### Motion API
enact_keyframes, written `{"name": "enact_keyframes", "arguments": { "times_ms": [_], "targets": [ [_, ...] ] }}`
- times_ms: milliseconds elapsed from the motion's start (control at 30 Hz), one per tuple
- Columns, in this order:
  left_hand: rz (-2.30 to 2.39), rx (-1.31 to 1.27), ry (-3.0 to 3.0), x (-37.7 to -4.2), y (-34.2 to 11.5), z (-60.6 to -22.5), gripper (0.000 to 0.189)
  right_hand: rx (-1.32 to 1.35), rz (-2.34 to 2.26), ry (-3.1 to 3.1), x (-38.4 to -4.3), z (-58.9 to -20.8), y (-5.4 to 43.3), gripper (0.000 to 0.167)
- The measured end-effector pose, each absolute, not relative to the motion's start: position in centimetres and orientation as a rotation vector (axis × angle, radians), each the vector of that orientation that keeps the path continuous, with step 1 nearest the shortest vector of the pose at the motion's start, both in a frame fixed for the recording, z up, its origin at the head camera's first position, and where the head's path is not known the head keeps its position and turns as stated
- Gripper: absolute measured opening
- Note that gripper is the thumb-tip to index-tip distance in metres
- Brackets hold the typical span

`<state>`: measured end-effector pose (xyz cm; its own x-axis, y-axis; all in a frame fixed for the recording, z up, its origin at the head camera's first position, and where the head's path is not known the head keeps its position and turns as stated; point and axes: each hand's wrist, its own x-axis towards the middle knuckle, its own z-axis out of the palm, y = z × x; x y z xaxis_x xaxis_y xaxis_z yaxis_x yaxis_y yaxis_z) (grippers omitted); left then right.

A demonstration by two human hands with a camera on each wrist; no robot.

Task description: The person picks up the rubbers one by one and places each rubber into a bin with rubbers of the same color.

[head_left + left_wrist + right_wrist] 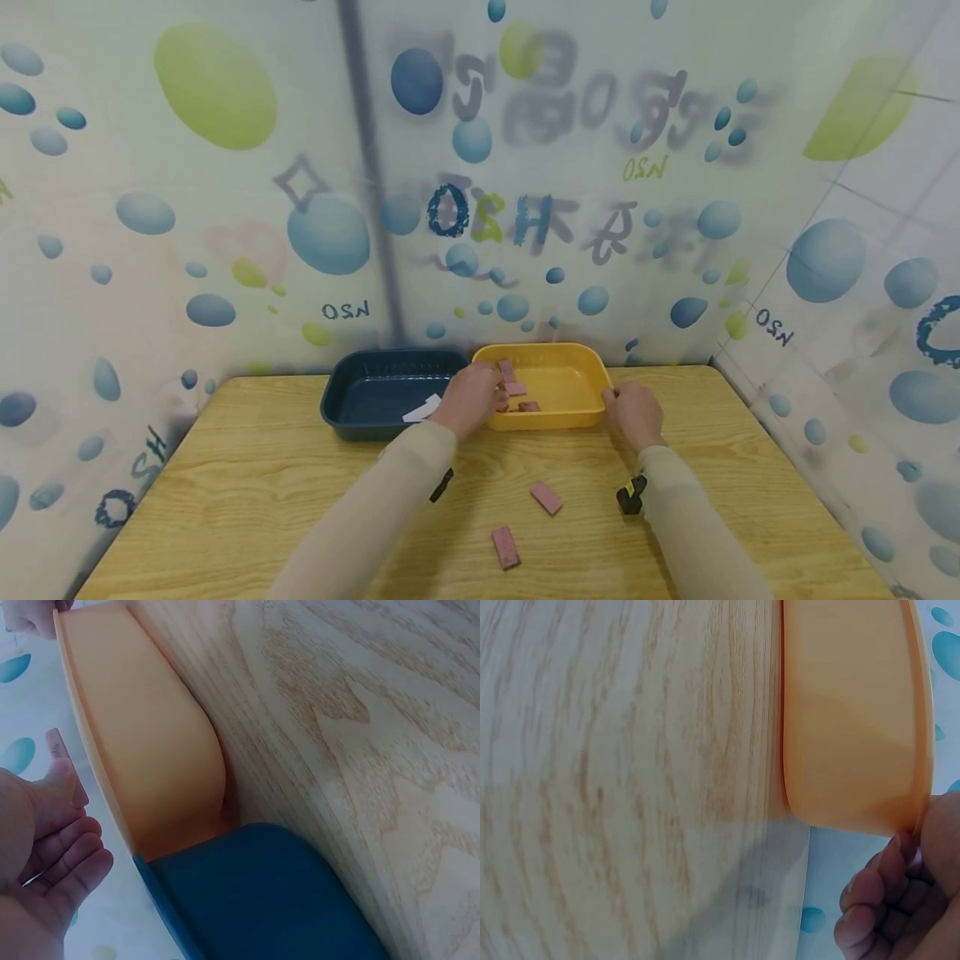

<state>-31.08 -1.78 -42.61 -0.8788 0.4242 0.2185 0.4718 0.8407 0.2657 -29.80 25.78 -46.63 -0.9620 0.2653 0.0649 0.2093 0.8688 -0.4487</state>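
Over the left end of a yellow basket (558,419), my left hand (471,400) pinches a small pink block (66,769) between thumb and forefinger. The other fingers of that hand curl loosely in the left wrist view. My right hand (636,412) grips the rim at the basket's right end, thumb and bent fingers meeting on the edge (924,787). Inside the yellow basket lie several pink blocks (529,407), partly hidden by the left hand. Two more pink blocks, one nearer (506,547) and one farther (547,497), lie on the table between my forearms.
A dark blue basket (360,432) stands against the yellow one on its left, with white pieces (422,408) in it. Both rest at the far edge of a wooden table (247,483). Behind rises a patterned curtain (330,233). The left forearm passes in front of the blue basket.
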Motion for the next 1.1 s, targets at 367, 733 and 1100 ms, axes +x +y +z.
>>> {"name": "enact_keyframes", "arguments": {
  "times_ms": [367, 733, 1100],
  "targets": [
    [-0.586, -0.646, -2.927, -32.0, -1.1, -42.7, 0.009, -0.349, 0.678, -2.895, -29.7, -46.7, 25.9, 0.041],
    [-0.528, -0.743, -2.852, -32.6, -1.1, -43.3, 0.011, -0.336, 0.678, -2.894, -29.9, -46.8, 25.9, 0.042],
    [-0.57, -0.776, -2.85, -32.3, -1.7, -43.4, 0.019, -0.333, 0.674, -2.886, -29.9, -46.9, 25.9, 0.044]
  ]
}}
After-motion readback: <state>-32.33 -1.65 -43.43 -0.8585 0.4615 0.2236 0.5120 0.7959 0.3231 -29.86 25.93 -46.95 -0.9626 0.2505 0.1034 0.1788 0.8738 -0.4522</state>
